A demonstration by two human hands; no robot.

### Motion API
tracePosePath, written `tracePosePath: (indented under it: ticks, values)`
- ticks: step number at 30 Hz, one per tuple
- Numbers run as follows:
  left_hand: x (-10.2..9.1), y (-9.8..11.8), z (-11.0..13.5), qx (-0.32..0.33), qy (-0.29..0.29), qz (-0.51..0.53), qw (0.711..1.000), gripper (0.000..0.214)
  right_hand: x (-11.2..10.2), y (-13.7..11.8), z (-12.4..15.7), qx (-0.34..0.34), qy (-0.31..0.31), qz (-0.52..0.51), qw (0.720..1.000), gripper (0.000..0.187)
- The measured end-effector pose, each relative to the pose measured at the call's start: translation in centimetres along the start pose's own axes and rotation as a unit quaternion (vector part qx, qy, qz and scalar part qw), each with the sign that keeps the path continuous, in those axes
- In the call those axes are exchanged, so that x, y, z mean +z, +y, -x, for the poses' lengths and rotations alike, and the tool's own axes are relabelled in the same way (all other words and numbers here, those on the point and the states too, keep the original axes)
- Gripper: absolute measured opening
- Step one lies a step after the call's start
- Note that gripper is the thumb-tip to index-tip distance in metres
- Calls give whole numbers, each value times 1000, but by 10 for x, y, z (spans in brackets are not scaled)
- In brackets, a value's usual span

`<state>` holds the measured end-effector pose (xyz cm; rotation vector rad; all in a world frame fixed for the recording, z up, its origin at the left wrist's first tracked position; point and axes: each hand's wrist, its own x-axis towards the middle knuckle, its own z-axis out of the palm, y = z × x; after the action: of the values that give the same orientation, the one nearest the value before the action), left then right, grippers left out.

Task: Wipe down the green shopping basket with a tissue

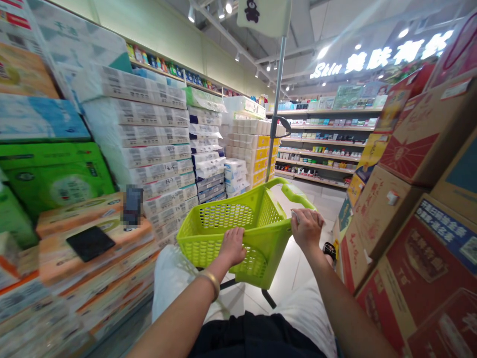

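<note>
A lime-green plastic shopping basket [223,219] is held in front of me over the aisle floor; nothing shows inside it. My left hand [231,245] is closed over its near rim, a gold bangle on the wrist. My right hand [306,228] is closed on the basket's right rim, beside its green handle [294,191]. Both forearms reach forward from the bottom of the view.
Stacked tissue and toilet-paper packs [149,144] wall the left side, with a black wallet-like item [90,242] lying on orange packs. Red and brown cartons [406,199] pile up on the right. A grey pole [276,109] stands ahead; product shelves [324,149] line the back.
</note>
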<state>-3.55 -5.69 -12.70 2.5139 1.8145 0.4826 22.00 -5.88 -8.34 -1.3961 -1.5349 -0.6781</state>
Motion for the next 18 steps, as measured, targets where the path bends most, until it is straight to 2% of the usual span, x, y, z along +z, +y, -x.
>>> tracePosePath:
  ticks: [4, 9, 12, 15, 18]
  values:
    - [0, -1, 0, 1, 6, -5, 1000, 49, 9, -19, 7, 10, 11, -6, 1000, 20]
    - [-2, -1, 1, -10, 0, -7, 1000, 51, 23, -64, 30, -58, -68, -57, 994, 18]
    - [-2, -1, 2, -10, -1, -8, 1000, 50, 29, -82, 41, -96, -94, -64, 989, 18]
    - [-2, -1, 2, -6, -4, -3, 1000, 48, 28, -84, 42, -116, -103, -63, 986, 19]
    - [-1, -2, 2, 0, 0, 1, 1000, 49, 20, -68, 34, -117, -103, -61, 986, 18]
